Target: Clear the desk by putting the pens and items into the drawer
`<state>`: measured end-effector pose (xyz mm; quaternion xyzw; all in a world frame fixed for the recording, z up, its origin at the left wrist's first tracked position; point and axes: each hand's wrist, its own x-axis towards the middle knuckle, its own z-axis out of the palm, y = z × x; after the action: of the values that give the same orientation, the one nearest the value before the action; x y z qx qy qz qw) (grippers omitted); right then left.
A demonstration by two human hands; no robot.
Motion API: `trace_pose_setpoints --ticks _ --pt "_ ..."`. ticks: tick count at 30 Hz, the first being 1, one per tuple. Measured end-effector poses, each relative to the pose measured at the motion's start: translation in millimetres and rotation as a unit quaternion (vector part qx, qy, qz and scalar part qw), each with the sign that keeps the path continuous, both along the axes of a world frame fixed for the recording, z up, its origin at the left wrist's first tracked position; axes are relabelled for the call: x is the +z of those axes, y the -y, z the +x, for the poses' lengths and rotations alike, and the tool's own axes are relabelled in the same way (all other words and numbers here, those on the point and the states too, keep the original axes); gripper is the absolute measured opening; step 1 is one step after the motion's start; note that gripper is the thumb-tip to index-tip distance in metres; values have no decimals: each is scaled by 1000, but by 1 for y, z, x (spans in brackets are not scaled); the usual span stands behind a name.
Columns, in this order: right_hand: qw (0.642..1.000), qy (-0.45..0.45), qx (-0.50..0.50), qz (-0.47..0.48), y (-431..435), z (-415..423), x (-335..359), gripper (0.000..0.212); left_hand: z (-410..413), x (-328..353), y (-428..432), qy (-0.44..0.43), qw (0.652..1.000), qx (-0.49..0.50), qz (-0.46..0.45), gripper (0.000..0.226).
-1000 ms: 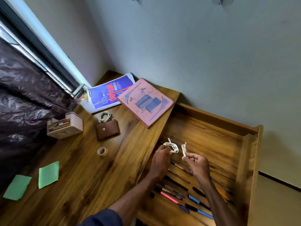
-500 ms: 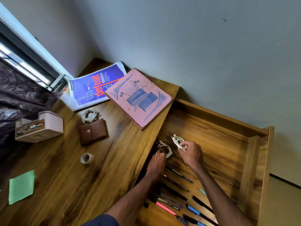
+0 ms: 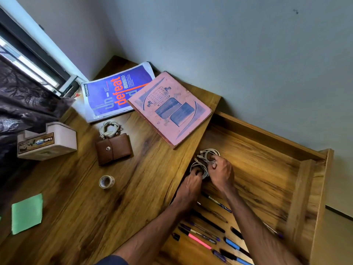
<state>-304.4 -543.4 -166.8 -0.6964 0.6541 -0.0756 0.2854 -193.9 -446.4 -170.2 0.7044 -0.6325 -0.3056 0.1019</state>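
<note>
Currently: cable stowage in drawer [image 3: 263, 134].
Left hand [image 3: 193, 183] and right hand [image 3: 221, 174] each grip a light, floppy cable coil [image 3: 209, 155]; pinch across loops.

I see the drawer [image 3: 267, 169] open to the right of the desk [image 3: 133, 197]. Pens [image 3: 210, 236] lie in its near end. On the desk: two books [image 3: 168, 108] at the back, cable [image 3: 109, 129] behind wallet [image 3: 114, 148], tape [image 3: 106, 181] nearer.

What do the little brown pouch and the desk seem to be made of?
The brown pouch looks like leather or an imitation: matte, finely grained, with a metal snap. The desk looks like wood, perhaps a printed laminate: bold streaky grain under a smooth, slightly glossy finish.
</note>
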Motion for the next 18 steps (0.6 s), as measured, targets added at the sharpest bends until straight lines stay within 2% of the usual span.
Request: trace_pose_setpoints --ticks 3,6,9,14,18 --pt "997 63 -20 -44 -14 3 20 25 -3 27 -1 10 999 12 -28 47" --pt "986 126 -9 -108 -30 13 49 14 8 54 -17 -29 996 39 -77 41" --pt "978 166 24 -128 -45 36 75 12 34 79 -37 -58 988 95 -106 38" --pt "972 174 113 -108 -63 87 102 11 97 105 -62 -17 972 189 -141 26" --pt "969 141 196 -59 -73 130 112 16 151 114 -69 -12 952 264 -157 25"
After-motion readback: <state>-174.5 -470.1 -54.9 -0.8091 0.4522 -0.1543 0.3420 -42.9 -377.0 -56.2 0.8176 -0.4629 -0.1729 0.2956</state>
